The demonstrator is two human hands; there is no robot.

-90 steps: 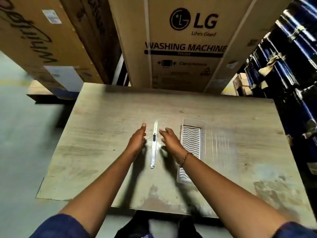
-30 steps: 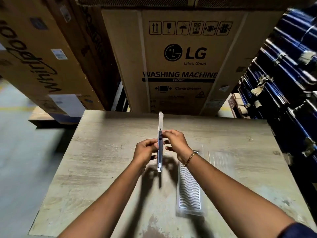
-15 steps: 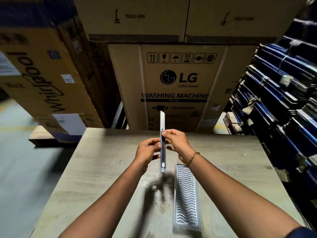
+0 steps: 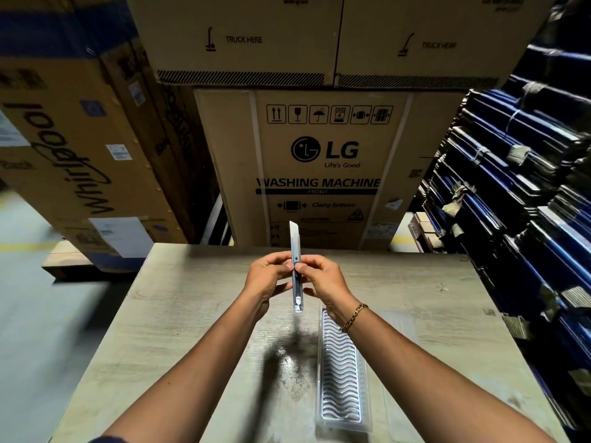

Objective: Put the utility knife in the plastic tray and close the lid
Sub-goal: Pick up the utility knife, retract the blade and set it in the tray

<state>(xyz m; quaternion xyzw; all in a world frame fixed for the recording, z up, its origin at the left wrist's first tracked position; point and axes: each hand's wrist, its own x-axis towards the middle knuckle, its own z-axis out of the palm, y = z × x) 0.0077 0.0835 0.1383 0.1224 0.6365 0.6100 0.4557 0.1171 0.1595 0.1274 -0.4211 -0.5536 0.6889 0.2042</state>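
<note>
A slim utility knife point(image 4: 295, 251) stands upright in the air above the wooden table point(image 4: 179, 314), its pale blade pointing up. My left hand point(image 4: 268, 279) pinches its body from the left, and my right hand point(image 4: 323, 278) pinches it from the right at the same height. The clear plastic tray point(image 4: 340, 369), long with a wavy ribbed floor, lies on the table below and to the right of the knife. Its transparent lid point(image 4: 399, 327) lies open flat on the tray's right side.
Tall cardboard appliance boxes point(image 4: 319, 155) rise just behind the table's far edge. Stacks of dark blue bundled material point(image 4: 518, 203) crowd the right side. Grey floor point(image 4: 28, 330) drops off to the left of the table.
Both hands picked the knife up off the table and raised it upright. Over the last second the hands stay on it while my view tilts upward.
</note>
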